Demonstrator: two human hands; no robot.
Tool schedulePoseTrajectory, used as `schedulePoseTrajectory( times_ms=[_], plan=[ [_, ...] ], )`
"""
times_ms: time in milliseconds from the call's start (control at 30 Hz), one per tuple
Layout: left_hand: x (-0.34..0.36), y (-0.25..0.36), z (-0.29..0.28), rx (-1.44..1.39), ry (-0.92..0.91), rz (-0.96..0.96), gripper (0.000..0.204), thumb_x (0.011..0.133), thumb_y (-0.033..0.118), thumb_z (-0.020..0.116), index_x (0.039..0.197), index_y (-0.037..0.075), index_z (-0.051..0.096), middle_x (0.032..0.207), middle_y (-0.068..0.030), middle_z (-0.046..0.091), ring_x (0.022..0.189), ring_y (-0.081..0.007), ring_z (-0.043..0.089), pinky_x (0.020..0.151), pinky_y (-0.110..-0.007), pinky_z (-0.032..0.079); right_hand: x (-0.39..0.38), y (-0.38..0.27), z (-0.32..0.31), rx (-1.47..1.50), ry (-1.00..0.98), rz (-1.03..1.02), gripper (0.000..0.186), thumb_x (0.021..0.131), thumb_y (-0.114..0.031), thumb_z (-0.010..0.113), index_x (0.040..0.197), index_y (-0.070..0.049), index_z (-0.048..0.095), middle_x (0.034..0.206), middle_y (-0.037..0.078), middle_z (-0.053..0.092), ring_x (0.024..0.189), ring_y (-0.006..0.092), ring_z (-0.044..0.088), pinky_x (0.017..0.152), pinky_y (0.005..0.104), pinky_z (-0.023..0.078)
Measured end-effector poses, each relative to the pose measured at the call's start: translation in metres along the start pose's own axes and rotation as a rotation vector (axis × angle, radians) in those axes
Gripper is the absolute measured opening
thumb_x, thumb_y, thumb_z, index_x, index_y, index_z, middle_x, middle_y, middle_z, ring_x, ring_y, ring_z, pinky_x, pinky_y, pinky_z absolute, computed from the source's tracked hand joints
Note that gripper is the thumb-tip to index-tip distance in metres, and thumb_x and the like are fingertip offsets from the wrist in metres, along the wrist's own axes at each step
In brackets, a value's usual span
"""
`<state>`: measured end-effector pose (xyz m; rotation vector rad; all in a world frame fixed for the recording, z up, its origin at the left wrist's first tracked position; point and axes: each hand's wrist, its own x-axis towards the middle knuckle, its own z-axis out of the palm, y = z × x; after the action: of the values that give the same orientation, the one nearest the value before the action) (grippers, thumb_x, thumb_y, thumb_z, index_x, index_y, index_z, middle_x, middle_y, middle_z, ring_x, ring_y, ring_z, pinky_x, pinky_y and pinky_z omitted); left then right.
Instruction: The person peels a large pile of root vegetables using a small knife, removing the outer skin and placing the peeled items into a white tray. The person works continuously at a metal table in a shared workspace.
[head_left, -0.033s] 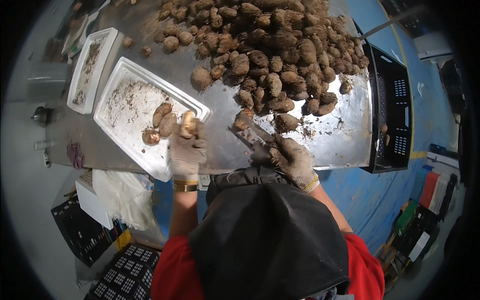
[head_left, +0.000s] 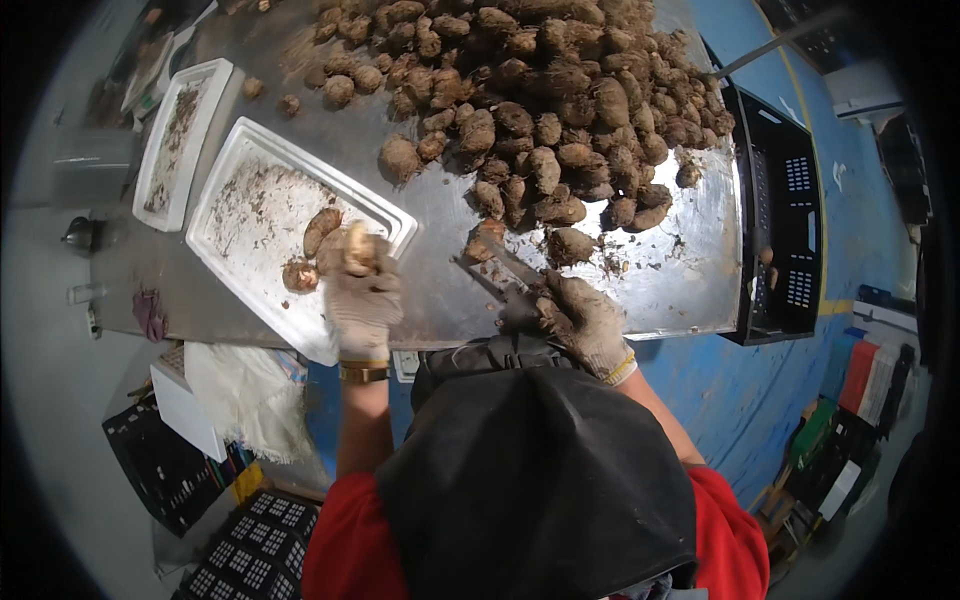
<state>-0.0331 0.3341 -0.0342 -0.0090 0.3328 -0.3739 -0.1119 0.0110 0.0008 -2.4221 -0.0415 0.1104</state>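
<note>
My left hand [head_left: 365,305], in a dirty pale glove, is closed around a taro [head_left: 359,248] with a light, cut-looking face. It is blurred and hangs over the right part of a white tray [head_left: 262,312]. Beside it in the tray lie a brown taro [head_left: 320,230] and another with a reddish-white end [head_left: 300,277]; my fingers partly hide a third. My right hand [head_left: 590,318], gloved too, grips a dark-handled bladed tool [head_left: 520,268]. Two blade-like shapes point away from me; whether these are shears or a knife and its reflection I cannot tell. A taro [head_left: 484,240] lies at its tip.
A large heap of hairy brown taros [head_left: 560,90] covers the far side of the metal table [head_left: 440,300]. A narrower white tray [head_left: 162,200] with dirt stands at the left. A black crate [head_left: 780,215] adjoins the right table edge. A purple cloth [head_left: 150,312] lies near the left edge.
My left hand has moved slightly left with the taro, further over the tray, and now covers more of the taro there. My right hand and its tool stay put.
</note>
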Motion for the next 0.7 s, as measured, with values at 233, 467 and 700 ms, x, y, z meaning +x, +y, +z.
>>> schedulePoseTrajectory(
  times_ms=[233, 467, 700],
  plan=[
    [0.025, 0.003, 0.024, 0.618, 0.019, 0.231, 0.062, 0.092, 0.055, 0.064, 0.116, -0.002, 0.057, 0.095, -0.0125, 0.061, 0.084, -0.0193, 0.061, 0.071, -0.026, 0.052, -0.004, 0.003, -0.002, -0.048, -0.101, 0.036, 0.038, 0.093, -0.036, 0.066, 0.126, -0.016, 0.065, 0.098, 0.009, 0.068, 0.089, 0.0318, 0.068, 0.074, 0.0406, 0.054],
    [0.083, -0.055, 0.016, 1.956, 0.256, 0.235, 0.072, 0.087, 0.062, 0.065, 0.12, -0.002, 0.062, 0.115, -0.0163, 0.067, 0.099, -0.0252, 0.066, 0.082, -0.034, 0.055, -0.012, 0.005, -0.01, -0.115, -0.107, 0.103, 0.038, 0.093, -0.037, 0.065, 0.125, -0.017, 0.065, 0.099, 0.009, 0.068, 0.089, 0.0325, 0.068, 0.074, 0.042, 0.054],
    [0.089, -0.096, -0.034, 2.793, 0.014, 0.401, 0.067, 0.083, 0.066, 0.062, 0.12, 0.01, 0.065, 0.111, -0.0168, 0.068, 0.105, -0.0311, 0.066, 0.085, -0.039, 0.055, -0.026, 0.016, -0.014, -0.161, -0.071, 0.163, 0.04, 0.093, -0.041, 0.062, 0.126, -0.018, 0.063, 0.101, 0.009, 0.068, 0.09, 0.0323, 0.068, 0.074, 0.0433, 0.054]
  ],
)
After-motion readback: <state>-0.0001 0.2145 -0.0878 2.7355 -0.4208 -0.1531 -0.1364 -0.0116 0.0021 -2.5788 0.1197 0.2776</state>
